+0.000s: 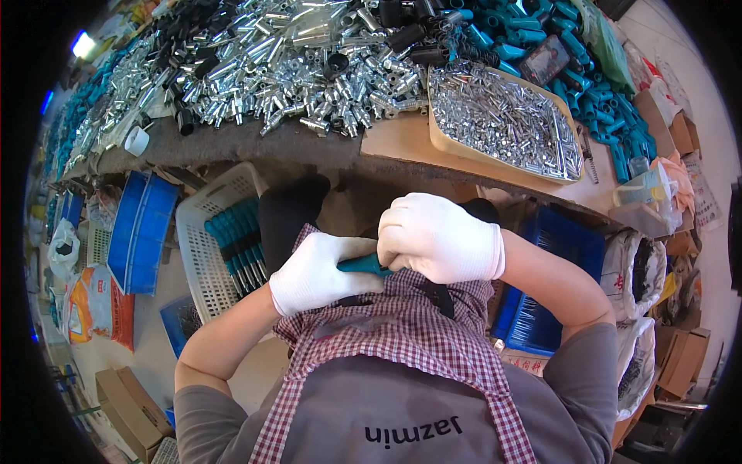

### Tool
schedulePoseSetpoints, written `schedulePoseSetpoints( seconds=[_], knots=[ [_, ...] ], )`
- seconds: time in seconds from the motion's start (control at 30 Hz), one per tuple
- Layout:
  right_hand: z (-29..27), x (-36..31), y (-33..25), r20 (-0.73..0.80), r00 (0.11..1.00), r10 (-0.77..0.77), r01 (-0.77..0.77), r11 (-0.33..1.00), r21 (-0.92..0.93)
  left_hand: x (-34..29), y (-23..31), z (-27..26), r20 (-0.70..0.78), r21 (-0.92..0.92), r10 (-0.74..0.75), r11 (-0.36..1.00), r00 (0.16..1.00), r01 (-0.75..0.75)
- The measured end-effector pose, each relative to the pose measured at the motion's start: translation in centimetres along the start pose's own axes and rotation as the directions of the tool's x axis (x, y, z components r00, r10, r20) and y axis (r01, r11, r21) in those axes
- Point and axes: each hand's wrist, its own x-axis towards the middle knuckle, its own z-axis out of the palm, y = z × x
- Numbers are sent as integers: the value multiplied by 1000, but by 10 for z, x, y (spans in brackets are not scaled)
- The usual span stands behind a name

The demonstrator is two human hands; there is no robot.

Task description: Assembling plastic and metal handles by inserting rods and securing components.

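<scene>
One teal tube (360, 264) — left hand (315, 272) gripping it; right hand (442, 238) curled at its end — hold unclear.

Cannot see left end of teal handle (360, 264), covered by left hand (315, 272), nor right end, lost behind right hand (440, 238). Cannot make out right hand's grip, fingertips curled out of sight. Can see only parts of blue crate (580, 243), crossed by right forearm (553, 274). Cannot tell apart small metal pieces (502, 116) in yellow tray (444, 145): too tiny. Cannot sort teal pieces (81, 116) near left rim, blurred together. Lose metal heap (255, 73) past upper edge, grey shirt (433, 410) past lower. Cannot make out display on phone (545, 60), too small.
</scene>
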Motion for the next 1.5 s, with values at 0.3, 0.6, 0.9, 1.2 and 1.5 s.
schedulePoseSetpoints(
  seconds=[0.3, 0.6, 0.9, 1.2, 1.5],
  knots=[
    [17, 14, -52, 87, 965, 247, -125, 726, -676, 8, -7, 2, 0, 44, -21, 999, 1000, 21],
    [-26, 15, 15, 492, 701, 517, -612, 789, 43, 2, 2, 3, -56, 112, 5, 994, 998, 1],
    [-4, -4, 19, 556, 697, 453, -662, 704, 258, 3, 0, 3, -19, 69, 42, 997, 999, -41],
    [3, -26, -4, 93, 840, 535, -542, 837, 74, 15, -4, 13, -100, 380, 313, 889, 944, -255],
    [-67, -65, 91, -582, 476, 659, -862, 482, -160, 18, 0, 25, -392, 230, 260, 957, 882, -179]
  ],
)
